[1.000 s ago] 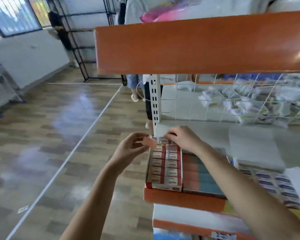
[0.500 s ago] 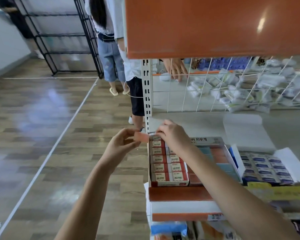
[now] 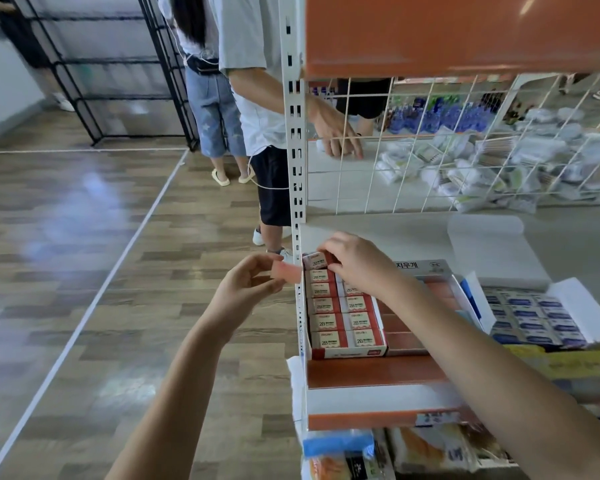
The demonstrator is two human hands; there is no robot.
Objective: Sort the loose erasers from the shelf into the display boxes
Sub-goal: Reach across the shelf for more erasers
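Note:
A red and white display box (image 3: pixel 349 352) with two rows of 2B erasers stands at the shelf's left end. My right hand (image 3: pixel 359 263) reaches over its far end and pinches a sleeved eraser (image 3: pixel 315 260), which sits tilted above the back of the left row. My left hand (image 3: pixel 245 284) hovers just left of the shelf post and pinches a plain pink eraser (image 3: pixel 286 272) by its end. A bigger box of pink and teal erasers (image 3: pixel 404 336) lies to the right, partly hidden by my right forearm.
An open white box of blue-labelled erasers (image 3: pixel 530 318) sits further right on the grey shelf (image 3: pixel 568 237). The white slotted post (image 3: pixel 297 174) and a wire grid (image 3: pixel 430 143) bound the shelf. Behind the grid a person's hand (image 3: pixel 338 133) reaches; two people stand in the aisle.
The camera has swung right and closer to the shelf. Both hands stay at the far end of the red box, each with its eraser; the sleeved eraser now shows tilted under my right fingers.

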